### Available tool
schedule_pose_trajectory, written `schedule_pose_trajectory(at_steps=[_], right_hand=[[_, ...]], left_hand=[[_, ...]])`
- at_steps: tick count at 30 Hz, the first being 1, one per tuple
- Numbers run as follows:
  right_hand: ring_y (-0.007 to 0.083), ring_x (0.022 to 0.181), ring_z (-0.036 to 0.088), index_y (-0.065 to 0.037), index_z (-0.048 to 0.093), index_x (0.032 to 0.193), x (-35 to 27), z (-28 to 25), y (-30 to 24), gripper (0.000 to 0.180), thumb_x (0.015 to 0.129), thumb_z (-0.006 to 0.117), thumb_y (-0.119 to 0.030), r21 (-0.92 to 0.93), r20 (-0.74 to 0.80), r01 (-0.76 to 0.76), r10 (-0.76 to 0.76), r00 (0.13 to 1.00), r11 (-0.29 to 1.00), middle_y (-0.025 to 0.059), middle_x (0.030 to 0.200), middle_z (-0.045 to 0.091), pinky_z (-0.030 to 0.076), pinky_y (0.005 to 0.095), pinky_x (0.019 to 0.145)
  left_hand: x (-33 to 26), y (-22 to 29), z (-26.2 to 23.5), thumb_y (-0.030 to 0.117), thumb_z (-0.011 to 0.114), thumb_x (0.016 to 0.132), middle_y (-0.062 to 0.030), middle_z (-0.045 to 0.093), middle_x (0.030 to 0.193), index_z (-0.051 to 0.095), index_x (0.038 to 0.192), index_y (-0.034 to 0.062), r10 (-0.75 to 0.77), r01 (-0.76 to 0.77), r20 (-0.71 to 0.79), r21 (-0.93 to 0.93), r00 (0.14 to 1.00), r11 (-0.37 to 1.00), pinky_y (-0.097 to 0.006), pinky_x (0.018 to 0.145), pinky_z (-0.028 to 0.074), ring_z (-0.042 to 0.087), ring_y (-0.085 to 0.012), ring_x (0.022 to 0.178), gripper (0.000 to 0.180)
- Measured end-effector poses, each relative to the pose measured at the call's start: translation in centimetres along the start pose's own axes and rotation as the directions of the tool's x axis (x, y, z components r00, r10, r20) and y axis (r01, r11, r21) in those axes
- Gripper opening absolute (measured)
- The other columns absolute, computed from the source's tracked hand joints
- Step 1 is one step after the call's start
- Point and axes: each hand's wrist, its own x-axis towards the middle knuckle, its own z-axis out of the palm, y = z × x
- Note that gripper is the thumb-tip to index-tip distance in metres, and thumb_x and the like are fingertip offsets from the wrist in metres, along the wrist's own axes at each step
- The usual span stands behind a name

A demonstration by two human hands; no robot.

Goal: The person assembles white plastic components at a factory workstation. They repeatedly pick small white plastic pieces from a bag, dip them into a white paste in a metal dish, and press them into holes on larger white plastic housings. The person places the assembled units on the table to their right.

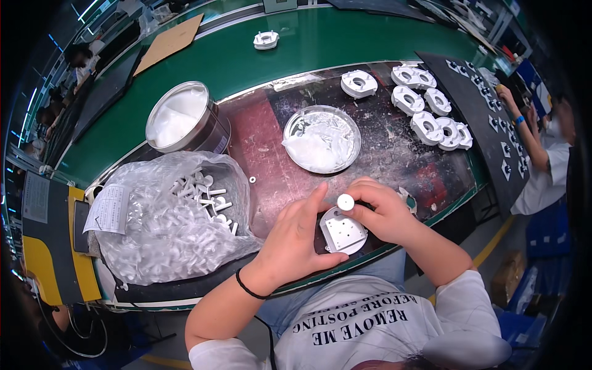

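The white plastic block (pixel 343 232) sits at the near edge of the work mat (pixel 271 154), just right of centre, held betw. both hands w/ its flat dotted face turned up toward the camera; it's roughly square, so no clear long axis, one corner pointing near-right. The left hand (pixel 300 237) cups its left side, fingers curled under, index finger stretched up along the edge. The right hand (pixel 381 213) is on the block's far-right side, closed in a pinch on a small white round cap (pixel 345 201), which sits right above the block's far edge, flat top up; its stem, if any, is hidden. Right hand is nearer the cap, left nearer the block body. To the left, a clear bag of white pegs (pixel 185 216); farther, a shallow dish of white paste (pixel 322 139) and a metal can (pixel 184 117); far right, a row of white housings (pixel 425 105).
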Motion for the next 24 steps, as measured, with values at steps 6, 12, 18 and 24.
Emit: schedule_pose_trajectory(at_steps=[6,12,18,24], right_hand=[[0.0259,0.089,0.056,-0.002,0.062,0.096,-0.13,-0.18,-0.15,0.019,0.08,0.065,-0.012,0.032,0.029,-0.074,0.073,0.997,0.997,0.01,0.091,0.062,0.044,0.0347,0.078],[0.026,0.088,0.056,-0.003,0.062,0.095,-0.11,-0.12,-0.47,0.018,0.08,0.065,-0.011,0.043,0.033,-0.088,0.087,0.996,0.995,0.0097,0.09,0.062,0.044,0.0348,0.077],[0.0267,0.087,0.056,-0.003,0.062,0.095,0.05,-0.04,-0.68,0.016,0.08,0.064,-0.009,-0.027,0.034,-0.006,0.007,0.999,1.0,0.0088,0.088,0.062,0.044,0.0357,0.077],[0.0265,0.09,0.056,-0.003,0.063,0.098,-0.18,-0.48,-0.88,0.021,0.077,0.063,-0.006,-0.062,0.049,0.029,-0.026,0.998,0.998,0.0086,0.092,0.063,0.044,0.0346,0.08]], left_hand=[[0.02,0.0,-0.07,0.026,0.083,0.058,-0.0165,0.056,0.114,0.008,0.143,0.0038,-0.001,0.001,0.013,0.005,1.0,1.0,-0.044,0.093,0.037,0.052,-0.0347,0.105,0.116],[-0.1,-0.01,0.03,0.025,0.082,0.06,-0.0116,0.055,0.116,0.01,0.143,0.0059,-0.013,0.013,0.006,-0.026,1.0,1.0,-0.044,0.094,0.036,0.05,-0.0312,0.107,0.112],[-0.1,-0.08,-0.04,0.025,0.082,0.06,-0.0117,0.055,0.115,0.01,0.143,0.0058,0.003,-0.003,0.003,-0.022,1.0,1.0,-0.044,0.094,0.036,0.05,-0.0313,0.106,0.112],[-0.02,-0.04,0.1,0.025,0.082,0.059,-0.0121,0.055,0.115,0.009,0.143,0.0057,0.001,-0.001,0.008,-0.026,1.0,1.0,-0.045,0.094,0.036,0.05,-0.0319,0.106,0.113]])
